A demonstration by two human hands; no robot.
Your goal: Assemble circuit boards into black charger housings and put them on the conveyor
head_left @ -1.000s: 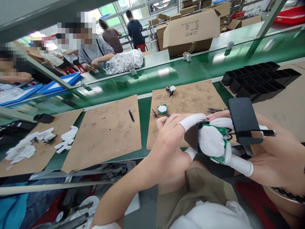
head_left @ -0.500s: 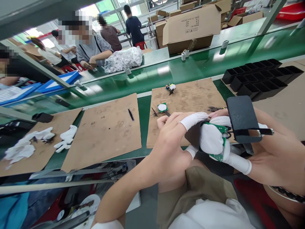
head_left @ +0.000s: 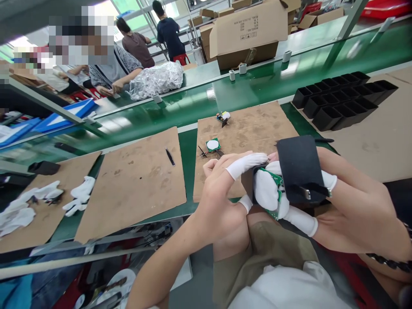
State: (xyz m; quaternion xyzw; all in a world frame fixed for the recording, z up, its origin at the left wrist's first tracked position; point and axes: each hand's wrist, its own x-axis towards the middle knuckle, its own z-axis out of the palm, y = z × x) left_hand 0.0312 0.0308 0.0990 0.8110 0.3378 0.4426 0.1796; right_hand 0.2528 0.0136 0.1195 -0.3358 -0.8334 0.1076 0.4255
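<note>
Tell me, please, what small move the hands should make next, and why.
I would probably ease the white-faced circuit board gently into the black housing: the left hand steadies the housing, the right hand holds the board at its mouth, and part of the board sticks out.

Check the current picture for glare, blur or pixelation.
Head view: glare patches on the glossy green belt; head view: pixel blocks partly cover a striped-sleeved person; head view: lettering on the brown cardboard box looks soft, the handheld green circuit board clearer.
</note>
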